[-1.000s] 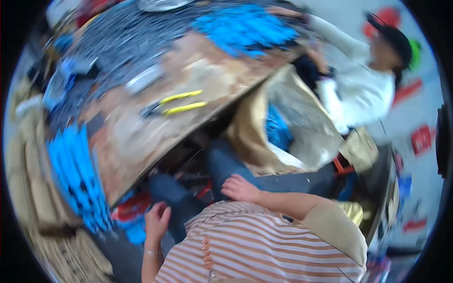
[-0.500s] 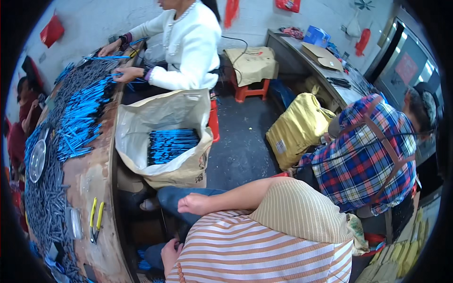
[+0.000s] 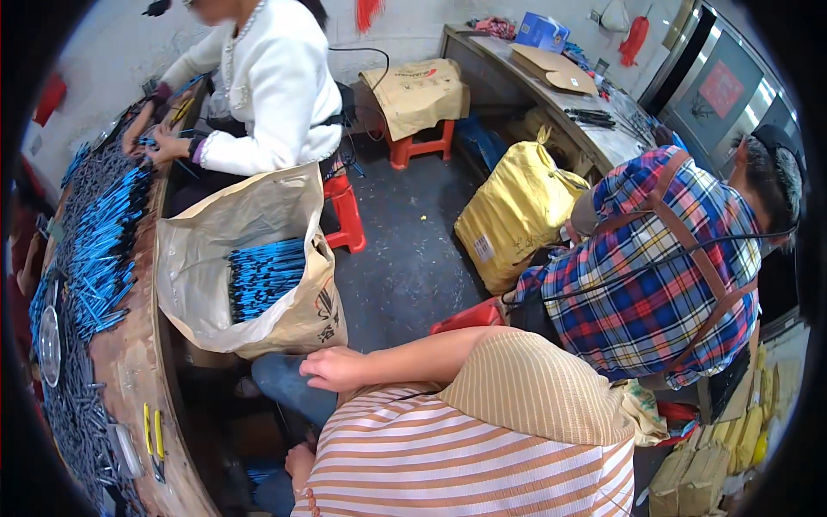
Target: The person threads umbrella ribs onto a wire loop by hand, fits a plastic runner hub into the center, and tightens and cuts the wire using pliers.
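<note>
My right hand [image 3: 332, 369] lies over my blue-trousered knee [image 3: 293, 388], its fingers curled in and nothing showing in them. Lower down, my left hand [image 3: 300, 465] rests by my lap, half hidden by my striped top [image 3: 465, 448]; its fingers are unclear. Beyond the knee stands a large open paper sack [image 3: 297, 326] with stacked blue-and-black slender sticks [image 3: 267, 276] in it. On the wooden workbench [image 3: 129, 370] to the left lie yellow-handled pliers [image 3: 153, 439], a pile of loose blue sticks [image 3: 108, 250] and many dark grey pieces [image 3: 73, 422].
A co-worker in a white jacket [image 3: 284, 103] handles thin pieces at the bench's far end. Another in a plaid shirt [image 3: 646, 267] sits at right beside a yellow sack [image 3: 521, 215]. Red stools [image 3: 345, 211] and a paper-covered stool [image 3: 418, 95] stand on the grey floor [image 3: 405, 267].
The view has shifted, so most things sit further left. The white-jacketed co-worker's hands have come together over the bench. My right hand remains at my knee, my left by my lap.
</note>
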A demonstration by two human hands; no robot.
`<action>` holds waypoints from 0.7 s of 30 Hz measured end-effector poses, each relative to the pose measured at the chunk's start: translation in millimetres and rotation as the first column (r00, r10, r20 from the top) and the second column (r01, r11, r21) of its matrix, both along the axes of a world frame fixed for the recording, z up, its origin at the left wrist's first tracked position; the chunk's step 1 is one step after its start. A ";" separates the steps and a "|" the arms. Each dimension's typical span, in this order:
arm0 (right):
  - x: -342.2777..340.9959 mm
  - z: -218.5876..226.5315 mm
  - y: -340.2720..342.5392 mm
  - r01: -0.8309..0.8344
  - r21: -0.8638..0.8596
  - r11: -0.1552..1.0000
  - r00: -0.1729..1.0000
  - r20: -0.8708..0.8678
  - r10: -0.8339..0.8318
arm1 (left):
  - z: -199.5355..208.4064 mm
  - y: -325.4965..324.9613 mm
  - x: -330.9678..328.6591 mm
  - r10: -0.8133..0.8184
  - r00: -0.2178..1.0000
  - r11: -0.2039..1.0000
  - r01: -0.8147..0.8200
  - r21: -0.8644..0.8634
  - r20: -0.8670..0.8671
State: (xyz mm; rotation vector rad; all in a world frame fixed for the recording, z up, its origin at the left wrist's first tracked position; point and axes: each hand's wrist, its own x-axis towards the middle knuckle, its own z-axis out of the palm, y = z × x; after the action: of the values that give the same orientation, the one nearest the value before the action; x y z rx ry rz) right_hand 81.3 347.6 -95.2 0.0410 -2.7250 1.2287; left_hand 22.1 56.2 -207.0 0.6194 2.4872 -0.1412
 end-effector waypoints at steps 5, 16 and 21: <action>0.0 -21.9 16.8 -0.042 0.132 0.990 0.998 0.059 0.034 | -58.1 -28.4 -41.0 0.157 0.973 0.951 -0.195 0.241 0.168; -34.0 -23.4 28.5 -0.281 0.167 0.945 0.901 0.385 0.199 | -56.7 -16.3 -92.7 0.388 0.368 0.157 -0.930 0.332 0.845; -45.0 -33.2 42.8 -0.269 0.083 0.959 0.888 0.408 0.214 | -53.1 18.8 -96.5 0.439 0.543 0.402 -0.831 0.384 0.716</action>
State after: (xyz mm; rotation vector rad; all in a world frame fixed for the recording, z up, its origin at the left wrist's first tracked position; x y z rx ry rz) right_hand 36.3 390.4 -128.4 0.1724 -3.2405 1.2180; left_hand -74.4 75.0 -260.1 -0.1706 1.9598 1.2098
